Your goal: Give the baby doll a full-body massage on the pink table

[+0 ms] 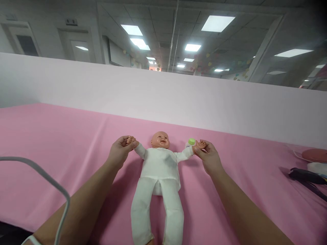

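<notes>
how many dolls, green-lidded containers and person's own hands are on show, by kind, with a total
Doll: 1
Green-lidded container: 1
Person's own hands: 2 (left hand, right hand)
Total: 4

White-clothed plastic doll (159,163): feet cut off, near edge
Green-capped pale container (191,141): partly behind doll's arm; lettering unreadable
Long black object (308,176): cut off, right edge
</notes>
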`<state>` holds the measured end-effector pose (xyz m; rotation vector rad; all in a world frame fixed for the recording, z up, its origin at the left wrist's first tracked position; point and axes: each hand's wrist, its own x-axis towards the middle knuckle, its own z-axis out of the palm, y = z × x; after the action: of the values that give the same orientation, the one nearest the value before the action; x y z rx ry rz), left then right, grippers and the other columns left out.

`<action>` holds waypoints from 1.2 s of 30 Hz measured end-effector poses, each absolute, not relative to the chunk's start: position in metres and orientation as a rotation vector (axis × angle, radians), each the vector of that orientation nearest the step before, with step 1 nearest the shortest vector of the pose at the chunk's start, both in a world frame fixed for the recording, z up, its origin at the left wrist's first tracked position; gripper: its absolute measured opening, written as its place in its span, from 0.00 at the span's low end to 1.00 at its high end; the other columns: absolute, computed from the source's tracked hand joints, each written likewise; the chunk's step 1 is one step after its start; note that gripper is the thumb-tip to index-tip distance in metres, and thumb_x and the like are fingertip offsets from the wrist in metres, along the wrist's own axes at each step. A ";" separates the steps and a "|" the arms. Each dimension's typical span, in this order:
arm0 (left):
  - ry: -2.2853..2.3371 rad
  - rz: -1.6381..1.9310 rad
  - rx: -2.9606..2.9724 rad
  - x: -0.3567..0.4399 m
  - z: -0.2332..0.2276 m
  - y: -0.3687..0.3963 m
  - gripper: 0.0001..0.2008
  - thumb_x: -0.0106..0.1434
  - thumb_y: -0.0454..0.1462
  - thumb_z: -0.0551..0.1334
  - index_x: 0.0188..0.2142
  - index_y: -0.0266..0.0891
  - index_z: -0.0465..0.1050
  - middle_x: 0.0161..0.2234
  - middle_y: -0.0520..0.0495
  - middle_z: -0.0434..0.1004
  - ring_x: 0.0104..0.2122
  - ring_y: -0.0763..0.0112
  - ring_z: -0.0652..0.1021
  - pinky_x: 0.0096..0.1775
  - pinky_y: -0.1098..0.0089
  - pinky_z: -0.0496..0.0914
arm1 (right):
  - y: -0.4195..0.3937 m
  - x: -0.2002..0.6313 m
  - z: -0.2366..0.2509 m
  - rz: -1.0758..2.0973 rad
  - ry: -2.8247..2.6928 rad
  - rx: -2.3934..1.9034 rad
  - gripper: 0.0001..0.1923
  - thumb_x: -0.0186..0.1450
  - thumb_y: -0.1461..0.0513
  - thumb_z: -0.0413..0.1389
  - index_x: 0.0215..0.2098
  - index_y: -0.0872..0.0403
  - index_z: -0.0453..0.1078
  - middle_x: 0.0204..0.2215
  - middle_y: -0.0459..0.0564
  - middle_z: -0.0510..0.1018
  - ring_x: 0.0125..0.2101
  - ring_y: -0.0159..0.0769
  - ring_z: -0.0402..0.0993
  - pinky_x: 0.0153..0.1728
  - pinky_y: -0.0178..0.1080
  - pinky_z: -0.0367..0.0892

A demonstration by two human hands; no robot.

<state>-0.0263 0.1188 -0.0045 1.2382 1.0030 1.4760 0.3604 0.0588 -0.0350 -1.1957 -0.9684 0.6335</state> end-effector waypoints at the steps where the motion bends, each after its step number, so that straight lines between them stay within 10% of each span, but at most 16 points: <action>1: 1.006 1.481 1.258 -0.022 -0.003 0.114 0.25 0.49 0.43 0.78 0.45 0.40 0.78 0.45 0.44 0.82 0.48 0.56 0.80 0.53 0.56 0.76 | 0.056 0.352 -0.032 0.590 -0.990 -1.215 0.38 0.53 0.51 0.74 0.58 0.48 0.67 0.57 0.55 0.75 0.52 0.48 0.78 0.52 0.49 0.78; 5: 1.093 1.467 1.343 -0.007 -0.002 0.098 0.29 0.53 0.44 0.75 0.54 0.41 0.78 0.50 0.44 0.83 0.52 0.51 0.79 0.53 0.56 0.76 | 0.042 0.314 -0.027 0.473 -1.115 -1.261 0.39 0.59 0.51 0.69 0.64 0.48 0.62 0.59 0.59 0.75 0.53 0.49 0.79 0.53 0.51 0.77; 13: 1.071 1.043 2.345 0.014 -0.011 0.076 0.10 0.62 0.44 0.66 0.40 0.48 0.84 0.36 0.48 0.86 0.44 0.54 0.82 0.50 0.59 0.75 | 0.024 0.263 -0.046 -0.096 -1.958 -1.237 0.19 0.67 0.65 0.55 0.56 0.51 0.74 0.57 0.59 0.77 0.56 0.49 0.76 0.58 0.53 0.74; 21: 0.908 0.781 2.579 0.012 -0.021 0.082 0.24 0.67 0.41 0.62 0.62 0.46 0.74 0.59 0.46 0.79 0.64 0.51 0.72 0.69 0.51 0.57 | 0.026 0.266 -0.049 -0.196 -2.136 -1.139 0.23 0.66 0.68 0.54 0.58 0.54 0.73 0.63 0.58 0.73 0.65 0.50 0.68 0.66 0.57 0.66; 28: 1.091 0.911 2.319 0.005 -0.033 0.095 0.31 0.60 0.40 0.66 0.64 0.46 0.73 0.69 0.43 0.66 0.68 0.48 0.66 0.64 0.54 0.66 | 0.024 0.266 -0.050 -0.079 -2.155 -1.269 0.23 0.67 0.67 0.53 0.59 0.49 0.72 0.64 0.51 0.73 0.70 0.57 0.56 0.68 0.69 0.54; 36: 1.348 1.146 1.641 -0.005 -0.040 0.120 0.10 0.58 0.44 0.70 0.36 0.42 0.78 0.39 0.43 0.85 0.47 0.46 0.82 0.49 0.56 0.75 | 0.037 0.288 -0.048 0.371 -1.580 -1.478 0.21 0.66 0.56 0.59 0.57 0.46 0.70 0.51 0.51 0.81 0.48 0.47 0.79 0.52 0.52 0.75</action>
<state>-0.0049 0.1197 -0.0401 1.6408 1.3480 1.1455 0.2876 0.0368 -0.0478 -1.4779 -1.5799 0.3709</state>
